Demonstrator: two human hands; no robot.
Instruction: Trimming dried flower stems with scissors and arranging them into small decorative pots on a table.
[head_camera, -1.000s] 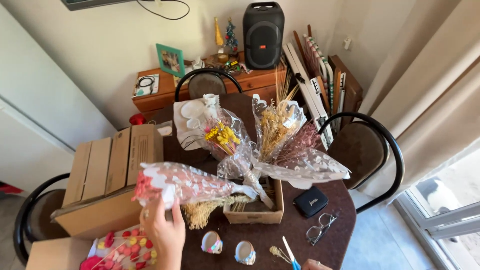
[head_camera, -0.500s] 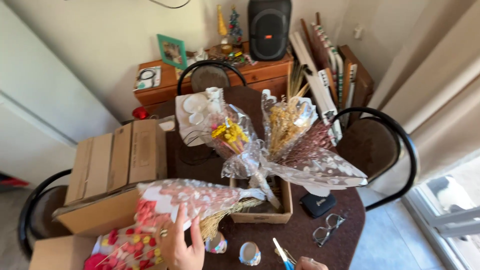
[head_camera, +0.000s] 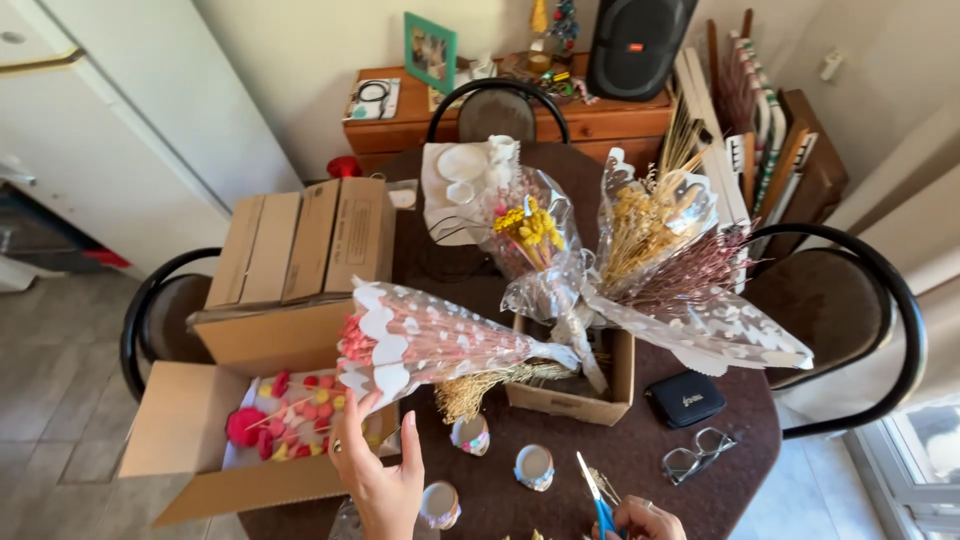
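Note:
My left hand (head_camera: 382, 472) is at the bottom middle, fingers spread, with the fingertips against the white scalloped rim of a pink flower bouquet (head_camera: 440, 340) in dotted clear wrap. The bouquet lies sideways, its narrow end at a small cardboard box (head_camera: 568, 402). My right hand (head_camera: 645, 520) is at the bottom edge and grips blue-handled scissors (head_camera: 598, 498), blades pointing up. Two more wrapped bouquets lean out of the small box, one yellow (head_camera: 530, 235) and one beige and purple (head_camera: 655, 240).
Small decorated jars (head_camera: 535, 467) stand on the dark round table (head_camera: 640, 440) near a black pouch (head_camera: 685, 398) and glasses (head_camera: 695, 462). An open carton of coloured balls (head_camera: 270, 420) and a closed carton (head_camera: 300, 250) sit left. Black chairs (head_camera: 880, 300) ring the table.
My left hand has slid along the pink bouquet to its wide end and its fingers have spread. The bouquet has settled lower. The scissors have risen into view.

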